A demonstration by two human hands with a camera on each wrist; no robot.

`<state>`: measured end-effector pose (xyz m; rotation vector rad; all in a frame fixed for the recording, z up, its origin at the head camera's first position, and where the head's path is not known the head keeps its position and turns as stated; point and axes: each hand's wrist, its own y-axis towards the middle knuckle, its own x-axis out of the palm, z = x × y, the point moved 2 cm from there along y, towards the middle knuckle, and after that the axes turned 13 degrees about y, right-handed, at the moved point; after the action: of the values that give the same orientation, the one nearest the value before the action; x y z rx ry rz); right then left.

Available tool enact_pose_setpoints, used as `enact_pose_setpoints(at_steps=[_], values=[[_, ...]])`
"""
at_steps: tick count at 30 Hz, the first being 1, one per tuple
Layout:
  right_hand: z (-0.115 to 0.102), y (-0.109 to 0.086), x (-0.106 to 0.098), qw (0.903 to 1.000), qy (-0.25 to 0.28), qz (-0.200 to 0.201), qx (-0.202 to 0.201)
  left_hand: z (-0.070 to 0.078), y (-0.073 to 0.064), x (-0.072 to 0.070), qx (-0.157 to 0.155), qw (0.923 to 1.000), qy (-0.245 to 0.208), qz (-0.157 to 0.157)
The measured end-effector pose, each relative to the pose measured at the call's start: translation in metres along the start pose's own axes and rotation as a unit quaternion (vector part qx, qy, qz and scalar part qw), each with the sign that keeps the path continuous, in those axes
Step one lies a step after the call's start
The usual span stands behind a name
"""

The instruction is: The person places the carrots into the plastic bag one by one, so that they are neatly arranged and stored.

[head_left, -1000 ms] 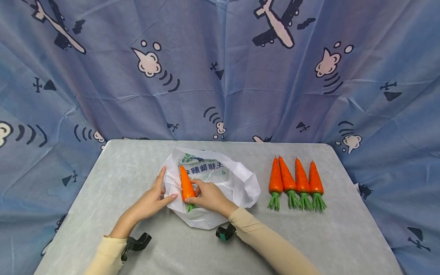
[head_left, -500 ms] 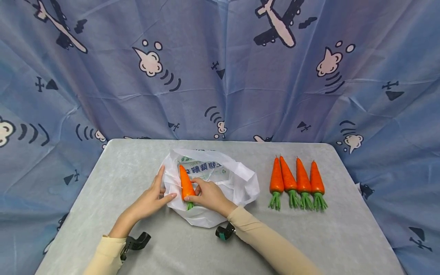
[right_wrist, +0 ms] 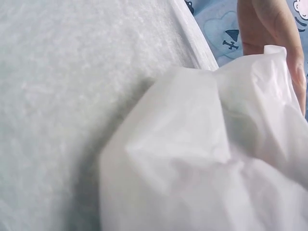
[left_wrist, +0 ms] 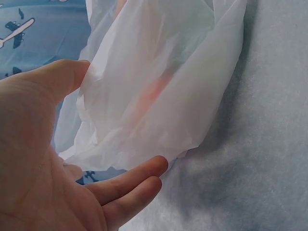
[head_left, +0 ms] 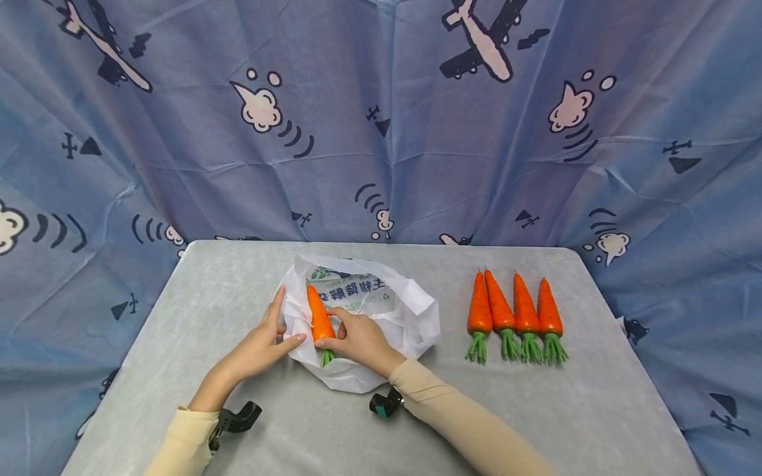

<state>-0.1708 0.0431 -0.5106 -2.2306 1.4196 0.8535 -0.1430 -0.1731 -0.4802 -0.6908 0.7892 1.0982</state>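
A white plastic bag [head_left: 419,324] lies with its mouth spread, green print showing on its inner far side. Inside, against its left wall, is an orange carrot [head_left: 319,311] with green stalks toward the person. My right hand [head_left: 364,340] reaches into the bag and pinches the carrot near its stalk end between thumb and fingers. At the bag's left side, my left hand [head_left: 262,347] has fingers and thumb spread against the plastic. In the left wrist view an orange patch shows through the bag [left_wrist: 110,120]. In the right wrist view the bag hides the carrot.
Right of the bag, several more carrots [head_left: 514,317] lie side by side, tips pointing away. The table [head_left: 238,277] has a pale grey cover. Behind it hangs a blue curtain [head_left: 333,132] printed with planes. A dark camera mount sits on each wrist.
The right hand and the carrot have shifted slightly left inside the bag. The bag's right side has drawn in a little to the left. The left hand has hardly moved.
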Motion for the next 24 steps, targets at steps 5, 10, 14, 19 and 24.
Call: enact_pose_setpoints(at_steps=[5,10,14,19,24], values=[[-0.0001,0.0004,0.0031,0.9998,-0.013,0.009,0.010,-0.0010,0.0005,0.0014,-0.003,1.0000,-0.002,-0.001],[0.0002,0.0020,0.0051,0.9997,-0.017,0.012,0.013,-0.0030,0.0010,0.0029,0.003,0.9999,-0.011,0.002],[-0.0009,0.0016,0.0050,0.9997,-0.012,0.012,0.017,-0.0035,0.0023,0.0051,0.009,0.9998,-0.017,0.002],[-0.0022,-0.0001,0.0028,0.9997,0.006,0.010,0.023,-0.0022,0.0024,0.0058,0.004,0.9998,-0.019,0.000],[-0.0023,-0.0009,-0.0001,0.9991,0.020,0.010,0.035,-0.0017,0.0028,0.0059,0.001,0.9998,-0.019,-0.001]])
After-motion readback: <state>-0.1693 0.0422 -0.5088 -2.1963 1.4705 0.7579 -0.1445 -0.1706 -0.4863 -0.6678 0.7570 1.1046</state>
